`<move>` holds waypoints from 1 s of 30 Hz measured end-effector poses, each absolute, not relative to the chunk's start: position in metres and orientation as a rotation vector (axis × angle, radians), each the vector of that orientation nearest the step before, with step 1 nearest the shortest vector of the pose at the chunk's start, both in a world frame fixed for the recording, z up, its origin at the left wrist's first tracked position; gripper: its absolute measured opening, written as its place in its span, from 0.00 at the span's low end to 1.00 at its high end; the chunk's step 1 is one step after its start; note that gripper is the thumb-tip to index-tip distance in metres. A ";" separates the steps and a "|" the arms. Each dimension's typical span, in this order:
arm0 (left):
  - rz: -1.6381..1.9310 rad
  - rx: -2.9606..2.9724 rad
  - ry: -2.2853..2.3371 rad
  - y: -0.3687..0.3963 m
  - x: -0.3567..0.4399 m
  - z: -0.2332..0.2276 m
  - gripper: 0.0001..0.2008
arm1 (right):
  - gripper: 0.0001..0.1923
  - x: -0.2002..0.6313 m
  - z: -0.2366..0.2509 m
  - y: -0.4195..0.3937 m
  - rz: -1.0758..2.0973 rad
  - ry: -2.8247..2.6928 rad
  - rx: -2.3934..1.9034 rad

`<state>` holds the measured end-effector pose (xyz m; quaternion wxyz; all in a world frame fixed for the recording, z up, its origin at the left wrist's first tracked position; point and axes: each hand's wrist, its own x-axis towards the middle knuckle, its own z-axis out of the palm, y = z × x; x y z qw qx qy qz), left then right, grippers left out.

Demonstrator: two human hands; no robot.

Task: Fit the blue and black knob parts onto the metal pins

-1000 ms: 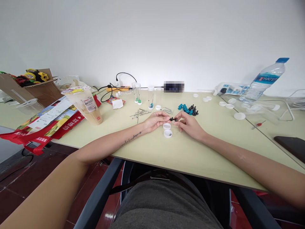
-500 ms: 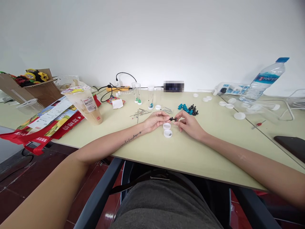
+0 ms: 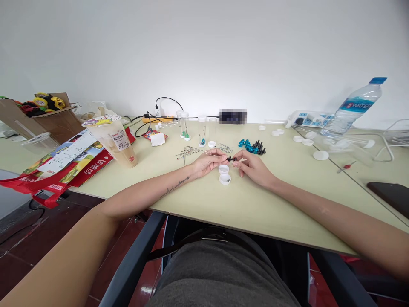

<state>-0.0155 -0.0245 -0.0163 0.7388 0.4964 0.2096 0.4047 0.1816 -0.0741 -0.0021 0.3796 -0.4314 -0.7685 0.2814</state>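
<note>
Table (image 3: 255,217) is the work surface; both forearms lie along it, probably to steady the fingers for small work. Bag (image 3: 92,168), red, sprawls well left of the grip, partly over the table edge. Bottle (image 3: 351,108) leans far right and beyond; cup (image 3: 116,145) stands left, next to the bag. Both are well apart from the grip, so spill risk to the small parts looks low.

Left hand (image 3: 209,163) pinches one end of the black part, right hand (image 3: 254,168) pinches the other, thumbs against fingers. Two-ended hold likely keeps it aligned and stops it twisting. Fingertips hide much of it; can't tell if it's one piece or two.

Tubes (image 3: 202,128) stand upright on white ends, beyond and left of the grip; green or blue bits sit at the bottom of some. Standing up, they take little room and the contents stay put.

Pile (image 3: 247,146) of blue and black pieces sits just beyond the right hand, easy reach. Caps (image 3: 225,179), two white ones, touch or nearly so on the near side of the grip; nearer one holds tiny bits (image 3: 228,180), its rim presumably stopping them rolling off. Pins (image 3: 191,151) lie loose beyond the left wrist.

Black part (image 3: 230,159) itself: between the fingertips, just above the caps in view.
</note>
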 end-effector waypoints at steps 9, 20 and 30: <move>0.874 1.086 0.465 -0.027 -0.015 -0.013 0.08 | 0.21 0.183 -0.003 -0.074 0.771 -2.013 -1.108; 0.903 1.069 0.478 -0.027 -0.015 -0.015 0.09 | 0.14 0.182 -0.002 -0.074 0.720 -1.955 -1.117; 0.894 1.089 0.482 -0.026 -0.015 -0.017 0.11 | 0.16 0.183 -0.001 -0.074 0.756 -1.992 -1.095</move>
